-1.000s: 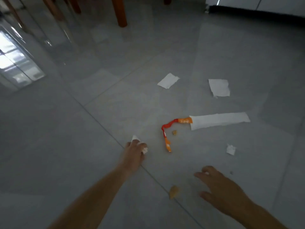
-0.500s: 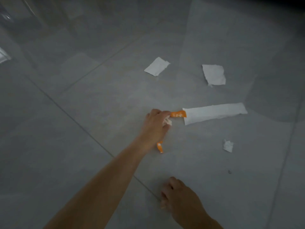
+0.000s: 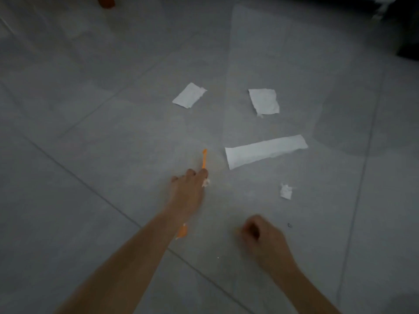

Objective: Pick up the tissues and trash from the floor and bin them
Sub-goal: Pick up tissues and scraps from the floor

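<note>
My left hand [image 3: 189,189] is shut on a thin orange wrapper strip [image 3: 204,158]; one end sticks up past my fingers and the other hangs under my wrist. A small white tissue scrap [image 3: 206,182] is pinched in the same hand. My right hand [image 3: 263,236] is a closed fist low over the floor; the small orange scrap that lay there no longer shows. On the grey tiles lie a long tissue strip [image 3: 266,151], two flat tissue pieces [image 3: 190,95] [image 3: 264,102] and a small crumpled tissue [image 3: 286,191].
A tiny dark speck [image 3: 289,225] lies right of my right hand. An orange-brown furniture leg [image 3: 105,1] stands at the top left. A dark object [image 3: 408,30] fills the top right corner. No bin is in view.
My left hand has lifted the orange wrapper off the floor and drawn back from the long tissue strip. My right hand has closed into a fist where the small orange scrap lay.
</note>
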`<state>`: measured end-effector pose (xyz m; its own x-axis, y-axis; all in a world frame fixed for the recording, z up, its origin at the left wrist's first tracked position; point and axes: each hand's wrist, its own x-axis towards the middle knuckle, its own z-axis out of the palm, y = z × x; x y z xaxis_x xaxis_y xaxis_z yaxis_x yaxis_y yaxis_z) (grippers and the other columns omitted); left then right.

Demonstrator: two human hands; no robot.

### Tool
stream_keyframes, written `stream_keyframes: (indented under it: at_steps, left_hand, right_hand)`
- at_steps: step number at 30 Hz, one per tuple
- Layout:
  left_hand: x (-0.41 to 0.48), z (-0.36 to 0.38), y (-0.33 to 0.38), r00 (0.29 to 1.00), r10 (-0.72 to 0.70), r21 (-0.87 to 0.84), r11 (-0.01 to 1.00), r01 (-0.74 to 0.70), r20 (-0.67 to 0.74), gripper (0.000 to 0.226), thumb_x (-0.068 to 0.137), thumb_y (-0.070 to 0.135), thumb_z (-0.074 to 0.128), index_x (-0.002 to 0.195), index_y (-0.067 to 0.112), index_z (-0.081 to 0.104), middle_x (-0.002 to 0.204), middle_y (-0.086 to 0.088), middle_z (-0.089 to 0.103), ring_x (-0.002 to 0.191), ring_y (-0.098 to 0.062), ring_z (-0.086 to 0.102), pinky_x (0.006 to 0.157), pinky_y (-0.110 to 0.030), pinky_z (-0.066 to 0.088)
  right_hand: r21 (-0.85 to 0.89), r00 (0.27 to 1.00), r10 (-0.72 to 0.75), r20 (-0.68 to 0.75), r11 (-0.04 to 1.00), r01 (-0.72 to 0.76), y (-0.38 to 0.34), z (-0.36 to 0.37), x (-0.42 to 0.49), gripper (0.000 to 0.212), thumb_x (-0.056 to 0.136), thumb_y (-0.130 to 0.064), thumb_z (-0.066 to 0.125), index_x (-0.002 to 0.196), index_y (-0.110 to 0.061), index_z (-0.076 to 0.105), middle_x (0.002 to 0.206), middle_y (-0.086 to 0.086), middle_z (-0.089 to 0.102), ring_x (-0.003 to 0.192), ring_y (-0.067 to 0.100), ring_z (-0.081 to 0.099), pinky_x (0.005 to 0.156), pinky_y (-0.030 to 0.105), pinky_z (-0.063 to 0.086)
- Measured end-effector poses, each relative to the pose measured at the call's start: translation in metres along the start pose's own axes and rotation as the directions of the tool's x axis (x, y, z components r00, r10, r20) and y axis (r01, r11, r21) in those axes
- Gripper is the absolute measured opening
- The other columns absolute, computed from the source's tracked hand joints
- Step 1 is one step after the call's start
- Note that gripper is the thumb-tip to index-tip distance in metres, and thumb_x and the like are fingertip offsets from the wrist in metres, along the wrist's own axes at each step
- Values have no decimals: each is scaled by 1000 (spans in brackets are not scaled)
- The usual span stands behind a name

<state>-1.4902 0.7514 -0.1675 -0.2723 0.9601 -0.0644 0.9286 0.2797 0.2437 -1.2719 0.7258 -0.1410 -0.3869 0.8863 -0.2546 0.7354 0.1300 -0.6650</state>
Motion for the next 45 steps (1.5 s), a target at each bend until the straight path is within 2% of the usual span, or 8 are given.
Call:
stream_keyframes:
  at_steps: [3,8,13,17,21,24,34,45]
  left_hand:
    - [-19,-2,1,999,8,-177,984,2,53,28,81,11,52,107,21,53,96,-14,55,89,-36,58,77,-43,47]
    - [-40,-2,2,998,-7,-329,944,29,66,29,78,7,58,104,19,56,95,-12,57,88,-32,57,74,-32,39]
    - [-37,-14,13,990,-107,-591,794,144,97,31,74,2,55,95,25,55,82,1,58,67,-19,54,57,-24,37]
    - [-39,-37,47,994,-13,-724,683,90,111,29,64,16,55,80,40,49,73,12,58,57,1,50,52,-12,38]
    - [-57,-61,102,974,198,-794,607,-36,108,36,69,13,58,80,46,50,76,14,59,60,6,52,54,-10,39]
    - [-75,-82,151,915,397,-852,501,-148,74,40,73,14,60,87,49,49,79,21,60,65,5,54,58,-13,42]
    - [-143,-144,334,591,804,-799,395,-455,61,108,80,23,64,112,65,-30,84,22,55,79,12,59,72,-4,44]
    - [-176,-154,435,553,823,-727,459,-511,130,91,53,66,60,115,77,-6,120,50,19,107,20,43,75,-13,48]
  right_hand:
    - [201,931,231,-284,963,-178,19,-43,46,17,80,-29,68,80,-15,59,71,-2,58,71,19,56,63,24,37]
    - [6,915,352,-198,934,-358,43,-64,92,37,87,-25,59,120,-13,48,106,16,64,101,35,59,79,41,51]
    - [-209,962,235,-137,943,-260,42,-58,84,20,91,-30,53,81,-14,57,91,14,66,73,31,61,68,40,54]
    - [131,988,119,-102,986,-105,14,-64,57,13,80,-21,70,71,-18,61,77,4,62,69,20,57,66,25,48]
    - [601,1000,8,24,799,-21,-13,-97,-5,20,73,-8,74,67,-24,64,119,-8,57,98,0,61,90,26,47]
    - [722,990,-97,98,692,-3,-20,-142,-49,12,64,-10,73,65,-20,67,123,-9,55,94,-7,62,78,15,51]
    - [-3,978,-207,28,978,207,5,-313,-184,23,68,-18,80,74,-35,65,90,-16,53,83,2,57,73,16,50]
    - [53,867,119,-483,993,-106,158,-450,-359,19,61,-21,77,77,-27,68,79,0,66,75,10,63,73,25,50]
